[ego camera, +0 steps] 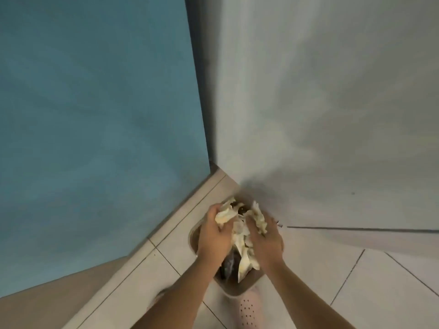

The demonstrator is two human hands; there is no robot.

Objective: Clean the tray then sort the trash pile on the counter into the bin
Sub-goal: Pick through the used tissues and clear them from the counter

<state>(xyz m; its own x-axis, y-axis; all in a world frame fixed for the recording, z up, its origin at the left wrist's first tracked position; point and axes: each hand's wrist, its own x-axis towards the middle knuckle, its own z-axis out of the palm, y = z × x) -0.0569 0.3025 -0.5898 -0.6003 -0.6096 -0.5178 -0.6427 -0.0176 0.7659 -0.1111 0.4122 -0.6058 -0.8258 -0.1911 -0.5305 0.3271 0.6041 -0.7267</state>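
Note:
A bundle of crumpled, stained paper trash sits between both of my hands, right over a small beige bin on the floor in the room's corner. My left hand grips a wad of the paper at its upper left. My right hand holds another crumpled wad on the right side. A strip of paper hangs down into the bin's dark inside. The tray and the counter are out of view.
A teal wall rises at left and a pale grey wall at right, meeting behind the bin. Pale floor tiles spread to the right. A pink perforated shoe stands just below the bin.

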